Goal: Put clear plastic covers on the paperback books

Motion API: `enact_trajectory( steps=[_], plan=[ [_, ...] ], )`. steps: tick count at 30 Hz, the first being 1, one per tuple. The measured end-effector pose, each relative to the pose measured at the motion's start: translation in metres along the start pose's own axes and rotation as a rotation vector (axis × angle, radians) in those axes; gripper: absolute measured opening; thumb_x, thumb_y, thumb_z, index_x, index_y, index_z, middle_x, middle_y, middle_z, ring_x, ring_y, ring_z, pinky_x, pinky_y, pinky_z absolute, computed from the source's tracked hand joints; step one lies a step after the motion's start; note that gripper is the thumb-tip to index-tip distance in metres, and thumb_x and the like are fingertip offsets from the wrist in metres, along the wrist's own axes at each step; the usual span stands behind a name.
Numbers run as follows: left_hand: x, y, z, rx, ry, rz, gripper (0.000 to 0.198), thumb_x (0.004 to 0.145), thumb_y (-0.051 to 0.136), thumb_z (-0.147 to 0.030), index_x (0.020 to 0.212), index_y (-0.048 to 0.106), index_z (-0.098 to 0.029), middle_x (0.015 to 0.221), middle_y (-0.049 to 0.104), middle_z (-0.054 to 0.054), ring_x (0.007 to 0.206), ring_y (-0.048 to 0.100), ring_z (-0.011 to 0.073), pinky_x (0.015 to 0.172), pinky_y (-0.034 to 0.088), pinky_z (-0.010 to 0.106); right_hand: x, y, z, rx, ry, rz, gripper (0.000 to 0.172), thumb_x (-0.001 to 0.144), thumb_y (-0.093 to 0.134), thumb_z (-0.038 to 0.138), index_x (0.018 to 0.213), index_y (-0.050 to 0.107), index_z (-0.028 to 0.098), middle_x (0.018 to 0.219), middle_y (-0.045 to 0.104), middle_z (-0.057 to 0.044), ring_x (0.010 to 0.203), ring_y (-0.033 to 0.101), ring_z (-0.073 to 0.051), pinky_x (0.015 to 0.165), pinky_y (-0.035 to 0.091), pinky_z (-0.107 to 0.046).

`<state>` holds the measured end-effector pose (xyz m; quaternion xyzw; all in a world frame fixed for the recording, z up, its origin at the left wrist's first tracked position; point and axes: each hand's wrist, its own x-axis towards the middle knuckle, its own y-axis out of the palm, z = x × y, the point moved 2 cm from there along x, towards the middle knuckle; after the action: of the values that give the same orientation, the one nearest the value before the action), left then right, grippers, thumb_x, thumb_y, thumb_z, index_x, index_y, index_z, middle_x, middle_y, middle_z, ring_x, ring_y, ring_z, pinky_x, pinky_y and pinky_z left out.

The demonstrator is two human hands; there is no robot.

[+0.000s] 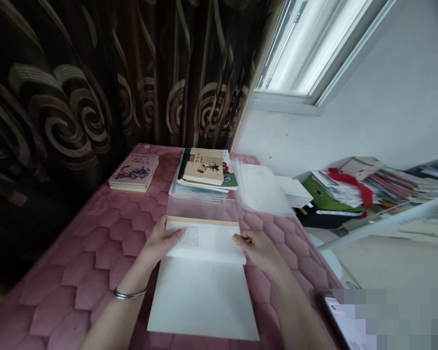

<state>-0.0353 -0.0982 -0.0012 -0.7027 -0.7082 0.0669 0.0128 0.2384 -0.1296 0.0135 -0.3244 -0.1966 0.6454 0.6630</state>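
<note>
Pink quilting [124, 226] is carrying the open book [206, 282], nearer than the pile [208, 170]. Left hand [163, 241] is pinching its left edge, pressing the page [213, 243]; right hand [257, 245] is clamping the opposite edge, likely keeping it flat. Clear film [204, 206] is projecting past the book's far edge.

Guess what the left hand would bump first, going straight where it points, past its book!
The left hand would probably meet the clear plastic just past the open book, then the pile of books, though depth is hard to judge.
</note>
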Motion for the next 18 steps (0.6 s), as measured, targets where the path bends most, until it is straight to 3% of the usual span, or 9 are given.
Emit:
enact_trajectory(
  steps=[4, 11, 18],
  plan=[
    [-0.002, 0.004, 0.001, -0.159, -0.071, 0.068, 0.044, 0.058, 0.073, -0.027, 0.096, 0.053, -0.017, 0.089, 0.069, 0.005, 0.080, 0.066, 0.0206, 0.071, 0.052, 0.031, -0.002, -0.007, 0.004, -0.019, -0.017, 0.020, 0.039, 0.076, 0.052, 0.054, 0.055, 0.057, 0.021, 0.058, 0.061, -0.001, 0.060, 0.056, -0.017, 0.055, 0.036, -0.028],
    [0.002, 0.005, 0.013, -0.107, -0.050, -0.049, 0.037, 0.058, 0.072, -0.023, 0.091, 0.056, -0.015, 0.086, 0.071, 0.005, 0.079, 0.067, 0.0209, 0.071, 0.051, 0.031, 0.004, -0.002, -0.005, -0.002, -0.030, 0.019, 0.037, 0.077, 0.051, 0.052, 0.057, 0.055, 0.022, 0.058, 0.057, 0.000, 0.059, 0.054, -0.016, 0.056, 0.036, -0.028],
    [-0.002, 0.006, 0.004, -0.006, -0.042, -0.104, 0.027, 0.062, 0.068, -0.023, 0.086, 0.058, -0.018, 0.078, 0.070, 0.001, 0.074, 0.066, 0.0202, 0.065, 0.049, 0.029, 0.007, -0.006, -0.011, 0.040, -0.007, -0.042, 0.032, 0.072, 0.060, 0.053, 0.065, 0.056, 0.022, 0.067, 0.063, 0.000, 0.067, 0.059, -0.017, 0.059, 0.042, -0.028]
  ],
)
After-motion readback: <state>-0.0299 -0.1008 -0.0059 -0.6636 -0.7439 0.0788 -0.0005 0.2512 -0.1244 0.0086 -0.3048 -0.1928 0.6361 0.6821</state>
